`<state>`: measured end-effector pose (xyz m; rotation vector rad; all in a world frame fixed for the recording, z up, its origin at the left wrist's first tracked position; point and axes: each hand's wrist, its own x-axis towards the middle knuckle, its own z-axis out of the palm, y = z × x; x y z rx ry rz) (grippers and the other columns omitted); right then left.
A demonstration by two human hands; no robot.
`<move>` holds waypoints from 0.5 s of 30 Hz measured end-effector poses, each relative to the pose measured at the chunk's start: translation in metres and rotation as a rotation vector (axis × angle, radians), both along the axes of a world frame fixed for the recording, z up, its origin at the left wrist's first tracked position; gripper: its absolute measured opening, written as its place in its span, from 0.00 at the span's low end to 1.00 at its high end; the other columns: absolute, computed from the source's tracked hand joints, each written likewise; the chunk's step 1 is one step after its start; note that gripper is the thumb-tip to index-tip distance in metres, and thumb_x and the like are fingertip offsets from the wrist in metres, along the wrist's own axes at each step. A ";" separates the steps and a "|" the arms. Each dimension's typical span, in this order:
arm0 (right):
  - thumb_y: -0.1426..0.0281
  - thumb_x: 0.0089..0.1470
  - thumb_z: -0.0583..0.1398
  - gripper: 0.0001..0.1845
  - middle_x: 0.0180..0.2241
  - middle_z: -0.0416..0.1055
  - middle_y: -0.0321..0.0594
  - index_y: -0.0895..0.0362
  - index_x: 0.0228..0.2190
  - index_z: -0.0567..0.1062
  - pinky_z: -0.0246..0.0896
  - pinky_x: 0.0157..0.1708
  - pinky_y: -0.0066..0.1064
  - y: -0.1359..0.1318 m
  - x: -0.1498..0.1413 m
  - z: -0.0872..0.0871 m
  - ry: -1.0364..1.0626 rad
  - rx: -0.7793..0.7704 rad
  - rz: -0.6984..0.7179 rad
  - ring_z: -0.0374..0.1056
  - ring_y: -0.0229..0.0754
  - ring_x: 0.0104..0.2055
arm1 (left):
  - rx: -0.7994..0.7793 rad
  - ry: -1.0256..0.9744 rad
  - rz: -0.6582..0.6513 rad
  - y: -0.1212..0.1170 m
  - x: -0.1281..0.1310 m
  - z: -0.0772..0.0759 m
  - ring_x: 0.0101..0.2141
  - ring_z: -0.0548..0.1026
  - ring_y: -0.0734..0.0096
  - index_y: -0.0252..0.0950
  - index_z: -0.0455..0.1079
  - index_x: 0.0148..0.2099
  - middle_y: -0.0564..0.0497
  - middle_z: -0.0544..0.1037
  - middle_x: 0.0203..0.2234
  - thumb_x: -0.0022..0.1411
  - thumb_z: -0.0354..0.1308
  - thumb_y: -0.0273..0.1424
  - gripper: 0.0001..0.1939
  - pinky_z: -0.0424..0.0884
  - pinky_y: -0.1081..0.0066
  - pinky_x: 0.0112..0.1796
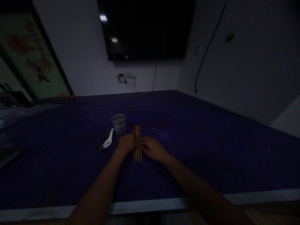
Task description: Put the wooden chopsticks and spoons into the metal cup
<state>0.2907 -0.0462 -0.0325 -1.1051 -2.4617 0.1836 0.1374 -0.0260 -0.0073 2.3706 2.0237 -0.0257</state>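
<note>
Several wooden chopsticks [137, 153] lie side by side on the dark blue tabletop, pointing away from me. My left hand [127, 142] is against their left side, its fingers curled in and partly hidden. From the right, my right hand [154, 149] touches the same chopsticks with its fingertips, thumb and forefinger apart. Just beyond my left hand stands a silver metal cup [119, 125] with small holes low in its wall. Left of it rests a white spoon [108, 140] with a blue mark in its bowl, beside a dark slender utensil [103, 143] that I cannot make out.
The blue tabletop [211, 143] has a pale front edge [145, 205] and small white specks on its right half. Clear plastic wrapping [28, 111] lies at the far left. A large screen [150, 28] hangs on the wall above sockets and cables [127, 76].
</note>
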 end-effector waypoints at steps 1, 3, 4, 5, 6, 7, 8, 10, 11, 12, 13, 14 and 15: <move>0.72 0.55 0.54 0.14 0.47 0.71 0.42 0.54 0.42 0.74 0.55 0.52 0.38 0.000 0.000 0.000 0.003 -0.001 0.001 0.62 0.43 0.53 | -0.002 0.000 0.002 -0.001 0.000 0.001 0.44 0.75 0.57 0.32 0.69 0.48 0.37 0.77 0.41 0.63 0.40 0.34 0.20 0.69 0.66 0.41; 0.72 0.55 0.54 0.14 0.47 0.71 0.41 0.53 0.42 0.74 0.55 0.52 0.38 -0.001 0.000 0.002 0.006 -0.002 -0.003 0.63 0.43 0.53 | -0.001 -0.002 0.003 -0.002 0.000 0.002 0.44 0.74 0.56 0.33 0.69 0.48 0.37 0.77 0.41 0.63 0.40 0.35 0.20 0.69 0.66 0.41; 0.72 0.55 0.54 0.14 0.47 0.71 0.42 0.53 0.42 0.74 0.55 0.52 0.38 -0.002 0.000 0.002 0.004 -0.004 -0.005 0.63 0.43 0.53 | -0.001 -0.002 0.004 -0.002 0.001 0.002 0.44 0.74 0.56 0.33 0.69 0.48 0.37 0.77 0.41 0.63 0.40 0.35 0.20 0.69 0.66 0.41; 0.72 0.55 0.53 0.14 0.47 0.71 0.42 0.54 0.42 0.74 0.55 0.52 0.38 -0.002 0.000 0.003 -0.001 -0.006 -0.005 0.63 0.43 0.53 | 0.000 -0.002 0.006 -0.002 0.001 0.002 0.44 0.74 0.56 0.33 0.69 0.48 0.37 0.77 0.41 0.63 0.40 0.35 0.21 0.69 0.66 0.41; 0.72 0.56 0.53 0.14 0.46 0.72 0.42 0.54 0.42 0.74 0.55 0.52 0.38 -0.002 0.000 0.003 -0.008 -0.009 -0.004 0.62 0.43 0.53 | 0.001 -0.003 0.008 -0.002 0.001 0.003 0.44 0.74 0.57 0.33 0.70 0.47 0.37 0.77 0.41 0.64 0.39 0.35 0.21 0.69 0.66 0.41; 0.72 0.56 0.53 0.14 0.46 0.72 0.42 0.55 0.42 0.74 0.55 0.52 0.38 -0.003 0.000 0.004 -0.014 -0.011 -0.003 0.62 0.44 0.53 | 0.001 -0.005 0.012 -0.002 0.001 0.003 0.44 0.74 0.57 0.32 0.70 0.47 0.37 0.77 0.41 0.64 0.38 0.36 0.22 0.69 0.66 0.41; 0.72 0.56 0.52 0.15 0.46 0.72 0.42 0.55 0.42 0.74 0.55 0.52 0.38 -0.003 0.000 0.004 -0.017 -0.014 -0.006 0.62 0.44 0.54 | 0.002 -0.008 0.018 -0.002 0.001 0.003 0.44 0.75 0.57 0.32 0.70 0.47 0.37 0.77 0.40 0.64 0.38 0.37 0.23 0.69 0.66 0.40; 0.71 0.56 0.52 0.16 0.47 0.71 0.43 0.55 0.44 0.73 0.55 0.52 0.38 -0.003 0.000 0.003 -0.013 -0.016 -0.018 0.61 0.44 0.54 | 0.006 -0.018 0.025 -0.002 0.002 0.002 0.43 0.75 0.57 0.32 0.70 0.46 0.37 0.77 0.40 0.65 0.36 0.38 0.24 0.69 0.66 0.40; 0.71 0.56 0.52 0.16 0.48 0.70 0.43 0.55 0.45 0.72 0.55 0.52 0.38 -0.003 0.000 0.003 -0.011 -0.017 -0.023 0.61 0.45 0.54 | 0.008 -0.020 0.026 -0.002 0.002 0.002 0.43 0.75 0.57 0.32 0.70 0.46 0.37 0.77 0.40 0.65 0.36 0.39 0.25 0.69 0.66 0.40; 0.71 0.56 0.52 0.17 0.49 0.70 0.43 0.55 0.46 0.72 0.55 0.52 0.39 -0.003 0.000 0.003 -0.011 -0.018 -0.027 0.61 0.45 0.54 | 0.011 -0.020 0.026 -0.002 0.002 0.002 0.43 0.75 0.57 0.32 0.70 0.46 0.37 0.77 0.40 0.65 0.36 0.40 0.25 0.69 0.66 0.40; 0.71 0.56 0.52 0.17 0.50 0.69 0.44 0.55 0.47 0.71 0.55 0.52 0.39 -0.003 -0.001 0.003 -0.015 -0.018 -0.030 0.61 0.46 0.54 | 0.014 -0.020 0.024 -0.002 0.002 0.002 0.43 0.75 0.58 0.32 0.70 0.46 0.37 0.77 0.40 0.64 0.36 0.40 0.25 0.69 0.66 0.40; 0.70 0.57 0.52 0.17 0.50 0.69 0.44 0.55 0.47 0.71 0.55 0.52 0.39 -0.003 -0.001 0.003 -0.021 -0.018 -0.029 0.61 0.46 0.54 | 0.019 -0.019 0.023 -0.002 0.002 0.001 0.43 0.75 0.58 0.32 0.70 0.46 0.37 0.77 0.40 0.64 0.37 0.40 0.25 0.69 0.66 0.40; 0.70 0.57 0.52 0.17 0.50 0.69 0.44 0.55 0.47 0.71 0.55 0.52 0.39 -0.003 -0.001 0.003 -0.027 -0.017 -0.027 0.61 0.46 0.54 | 0.024 -0.018 0.024 -0.002 0.002 0.001 0.43 0.75 0.58 0.32 0.70 0.46 0.37 0.77 0.40 0.64 0.37 0.40 0.24 0.69 0.66 0.40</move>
